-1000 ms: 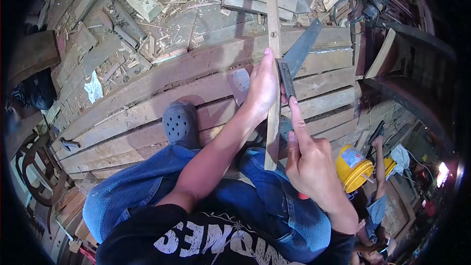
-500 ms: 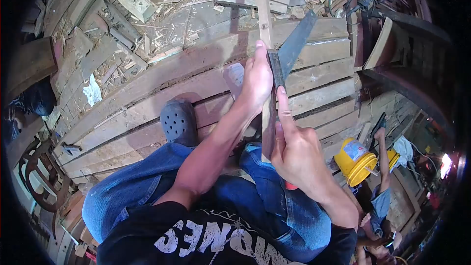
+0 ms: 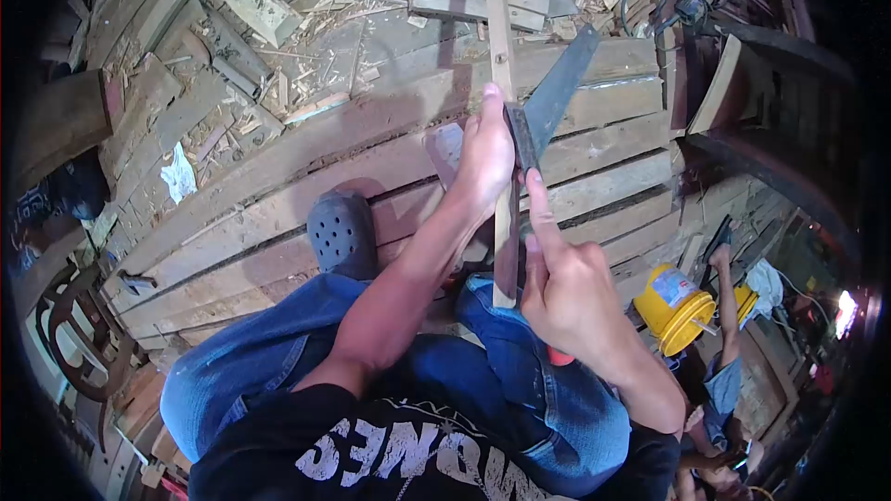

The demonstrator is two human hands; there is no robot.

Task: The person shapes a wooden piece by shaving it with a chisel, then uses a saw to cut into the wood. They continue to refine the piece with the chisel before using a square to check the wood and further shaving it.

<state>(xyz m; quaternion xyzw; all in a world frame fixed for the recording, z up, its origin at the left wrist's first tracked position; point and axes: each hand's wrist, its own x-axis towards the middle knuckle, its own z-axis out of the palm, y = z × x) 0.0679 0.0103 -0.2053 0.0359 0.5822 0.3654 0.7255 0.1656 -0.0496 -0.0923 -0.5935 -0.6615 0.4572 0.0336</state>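
Note:
A long, narrow wooden strip (image 3: 499, 28) runs from my lap up past the middle of the view. My left hand (image 3: 485, 150) is wrapped round it, thumb pointing along its length. Against the strip's right side lies a short dark piece (image 3: 522, 134), close to my left fingers. My right hand (image 3: 577, 289) is closed on a handsaw (image 3: 561, 82), its index finger stretched out towards the dark piece. The grey blade shows beyond that piece, slanting up to the right. A bit of the red handle peeks out under my right palm; the rest is hidden.
Slatted boards (image 3: 608, 144) lie below my work, beside a grey clog (image 3: 342, 232). Offcuts and wood shavings litter the floor ahead, with a pale block (image 3: 262, 7). On the right are a yellow bucket (image 3: 673, 306) and another person's leg (image 3: 729, 301). A curved wooden frame (image 3: 70, 334) stands left.
My right hand and the saw have shifted slightly down and to the right. My left hand keeps its grip on the strip, almost in the same place.

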